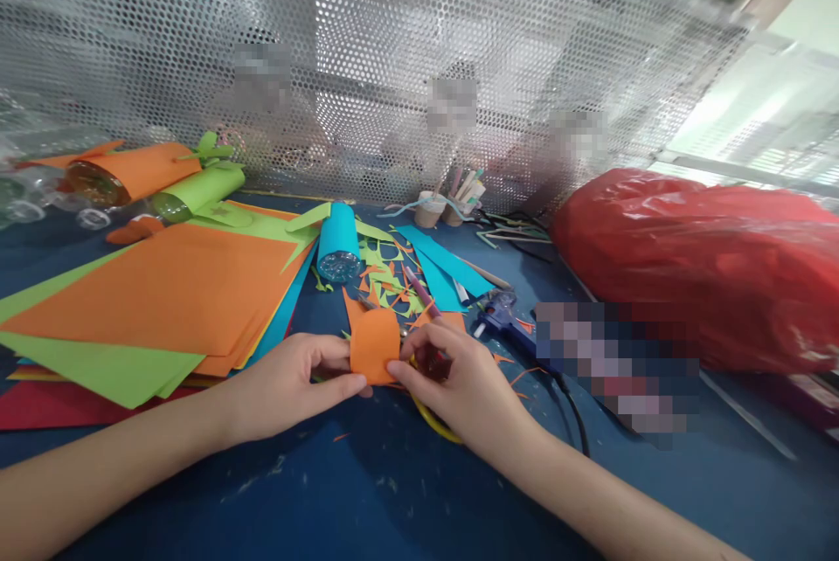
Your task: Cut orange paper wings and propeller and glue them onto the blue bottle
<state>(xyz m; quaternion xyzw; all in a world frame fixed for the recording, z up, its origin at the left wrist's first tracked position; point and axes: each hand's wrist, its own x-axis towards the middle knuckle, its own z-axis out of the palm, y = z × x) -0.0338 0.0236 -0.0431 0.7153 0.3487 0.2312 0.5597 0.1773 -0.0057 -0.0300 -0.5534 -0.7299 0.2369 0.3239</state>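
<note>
Between my two hands, above the blue table, is a small orange paper piece (pixel 376 346) with a rounded top. My left hand (pixel 305 382) pinches its left edge between thumb and fingers. On the opposite edge, the thumb and fingers of my right hand (pixel 452 369) close on the paper. Behind it lie orange and green paper scraps (pixel 393 277) and a purple pen (pixel 420 290). Part of a yellow loop (pixel 436 423) shows under my right hand; the rest of it is hidden.
Coloured paper sheets (pixel 157 290) are stacked at left, near paper-wrapped bottles (pixel 148 169). A blue-wrapped bottle (pixel 339 238) stands behind. To the right are a blue glue gun (pixel 508 321) with its cord and a red plastic bag (pixel 701 264). Perforated metal panels (pixel 393 45) rise behind.
</note>
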